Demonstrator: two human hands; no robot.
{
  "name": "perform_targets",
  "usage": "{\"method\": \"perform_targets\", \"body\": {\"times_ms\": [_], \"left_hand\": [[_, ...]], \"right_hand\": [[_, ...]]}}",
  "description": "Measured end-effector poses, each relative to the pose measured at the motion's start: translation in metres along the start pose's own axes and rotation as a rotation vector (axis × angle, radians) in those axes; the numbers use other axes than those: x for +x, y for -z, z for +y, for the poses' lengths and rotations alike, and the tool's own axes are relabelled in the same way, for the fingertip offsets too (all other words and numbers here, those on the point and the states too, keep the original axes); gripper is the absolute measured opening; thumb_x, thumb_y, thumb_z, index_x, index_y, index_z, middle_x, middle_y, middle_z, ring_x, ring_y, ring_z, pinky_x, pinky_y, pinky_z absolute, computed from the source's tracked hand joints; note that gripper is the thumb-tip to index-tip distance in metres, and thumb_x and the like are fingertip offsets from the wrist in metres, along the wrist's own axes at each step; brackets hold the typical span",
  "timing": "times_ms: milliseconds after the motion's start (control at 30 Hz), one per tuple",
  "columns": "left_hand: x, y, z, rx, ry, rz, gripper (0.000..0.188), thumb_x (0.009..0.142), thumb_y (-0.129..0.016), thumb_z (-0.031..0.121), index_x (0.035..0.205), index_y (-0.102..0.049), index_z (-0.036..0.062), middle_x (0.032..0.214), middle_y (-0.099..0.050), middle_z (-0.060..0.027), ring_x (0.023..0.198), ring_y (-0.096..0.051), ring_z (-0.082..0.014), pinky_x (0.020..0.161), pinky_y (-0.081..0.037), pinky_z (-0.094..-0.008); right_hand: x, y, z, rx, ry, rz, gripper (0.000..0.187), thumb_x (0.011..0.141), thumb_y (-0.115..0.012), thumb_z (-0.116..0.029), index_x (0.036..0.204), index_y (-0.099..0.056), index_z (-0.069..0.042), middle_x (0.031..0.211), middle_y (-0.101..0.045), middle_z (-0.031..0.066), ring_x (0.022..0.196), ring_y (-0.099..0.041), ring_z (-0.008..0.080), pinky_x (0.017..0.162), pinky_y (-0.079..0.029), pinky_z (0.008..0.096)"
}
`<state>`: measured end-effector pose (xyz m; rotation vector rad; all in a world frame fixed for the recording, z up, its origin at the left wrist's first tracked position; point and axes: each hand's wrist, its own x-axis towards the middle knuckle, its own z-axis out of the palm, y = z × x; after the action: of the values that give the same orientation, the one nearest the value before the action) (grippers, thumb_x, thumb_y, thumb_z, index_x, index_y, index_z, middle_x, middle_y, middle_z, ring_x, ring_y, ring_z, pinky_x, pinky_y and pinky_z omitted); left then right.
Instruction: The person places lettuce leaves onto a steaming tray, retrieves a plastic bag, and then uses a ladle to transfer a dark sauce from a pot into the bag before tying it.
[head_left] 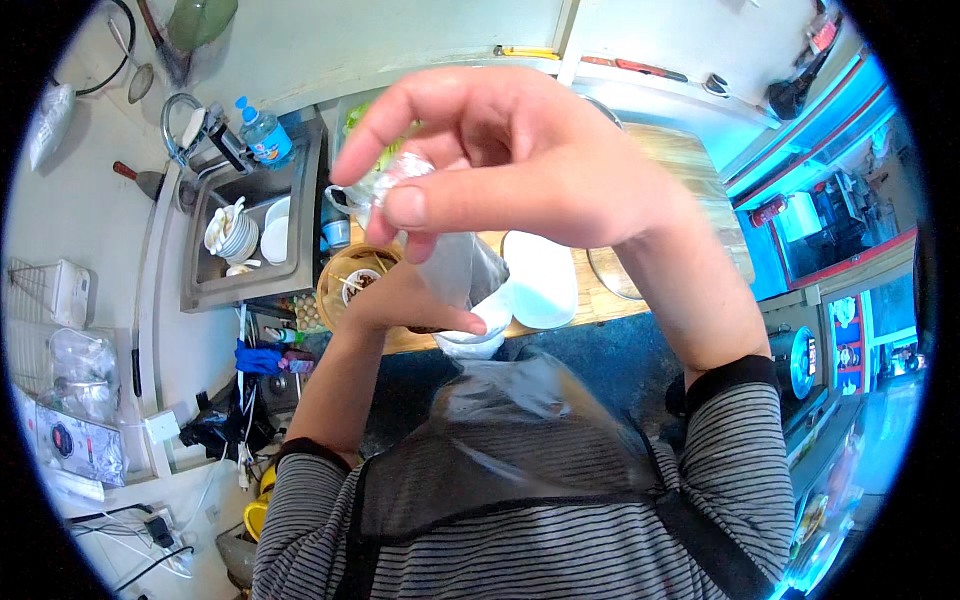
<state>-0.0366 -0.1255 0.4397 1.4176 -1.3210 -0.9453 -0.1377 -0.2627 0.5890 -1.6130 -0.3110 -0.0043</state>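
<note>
Raised close in front of me, my right hand (530, 160) pinches the gathered upper end of a clear plastic bag (445, 265) between thumb and fingers. The bag hangs down from it, with something dark in or behind its lower part. Lower and to the left, my left hand (410, 298) is curled around the bag's lower part, thumb stretched to the right; most of its fingers are hidden. Just under that thumb is a white bowl (470, 346) at the counter's near edge. A white rectangular tray (545, 290) lies right of the bag.
A wooden counter (690, 165) holds a round bamboo basket (328, 290) and a small blue cup (337, 234). The steel sink (200, 285) at left contains stacked white dishes (232, 238). Behind it stands a blue soap bottle (265, 135). Cables (245, 405) hang below.
</note>
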Motion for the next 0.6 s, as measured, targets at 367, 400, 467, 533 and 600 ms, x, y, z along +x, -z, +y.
{"method": "perform_targets", "body": {"times_ms": [367, 400, 467, 533, 600], "left_hand": [[0.029, 0.0, 0.013, -0.348, -0.225, -0.168, 0.026, 0.095, -0.046, 0.024, 0.081, -0.056, 0.0045, 0.098, -0.063, -0.0113, 0.117, -0.047, -0.0294, 0.106, -0.029, -0.0449], [0.029, 0.0, 0.013, -0.364, -0.188, -0.135, 0.027, 0.094, -0.046, 0.025, 0.078, -0.055, 0.0049, 0.097, -0.063, -0.013, 0.119, -0.046, -0.0314, 0.105, -0.028, -0.0456], [0.029, 0.003, 0.013, -0.367, -0.18, -0.112, 0.027, 0.094, -0.046, 0.026, 0.078, -0.054, 0.0052, 0.096, -0.063, -0.0129, 0.117, -0.046, -0.0296, 0.103, -0.031, -0.0441], [0.03, 0.01, 0.011, -0.336, -0.235, -0.103, 0.027, 0.097, -0.045, 0.026, 0.084, -0.055, 0.0048, 0.097, -0.062, -0.0093, 0.109, -0.051, -0.0219, 0.099, -0.037, -0.0398], [0.033, 0.01, 0.013, -0.366, -0.163, -0.119, 0.023, 0.095, -0.048, 0.024, 0.089, -0.057, 0.0037, 0.096, -0.062, -0.0083, 0.102, -0.054, -0.0179, 0.092, -0.041, -0.0358]], "right_hand": [[-0.006, 0.045, -0.023, -0.201, 0.219, 0.207, 0.033, 0.083, -0.063, -0.017, 0.111, -0.059, 0.0, 0.091, -0.069, 0.0116, 0.08, -0.064, 0.0154, 0.074, -0.051, 0.0283], [-0.013, 0.049, -0.023, -0.582, 0.237, 0.335, 0.032, 0.083, -0.062, -0.017, 0.111, -0.059, -0.001, 0.091, -0.069, 0.0114, 0.079, -0.064, 0.0173, 0.071, -0.051, 0.0287], [-0.032, 0.053, -0.024, -1.237, 0.269, 0.541, 0.031, 0.083, -0.062, -0.018, 0.11, -0.06, -0.004, 0.091, -0.068, 0.0107, 0.076, -0.064, 0.0209, 0.064, -0.052, 0.0295], [-0.051, 0.046, -0.022, -1.641, 0.3, 0.702, 0.03, 0.08, -0.062, -0.018, 0.108, -0.061, -0.008, 0.09, -0.067, 0.0095, 0.071, -0.064, 0.0239, 0.057, -0.051, 0.0304], [-0.064, 0.03, 0.001, -1.655, 0.455, 0.088, 0.035, 0.075, -0.062, -0.016, 0.109, -0.059, -0.01, 0.098, -0.064, 0.0089, 0.07, -0.063, 0.0201, 0.054, -0.051, 0.0293]]}}
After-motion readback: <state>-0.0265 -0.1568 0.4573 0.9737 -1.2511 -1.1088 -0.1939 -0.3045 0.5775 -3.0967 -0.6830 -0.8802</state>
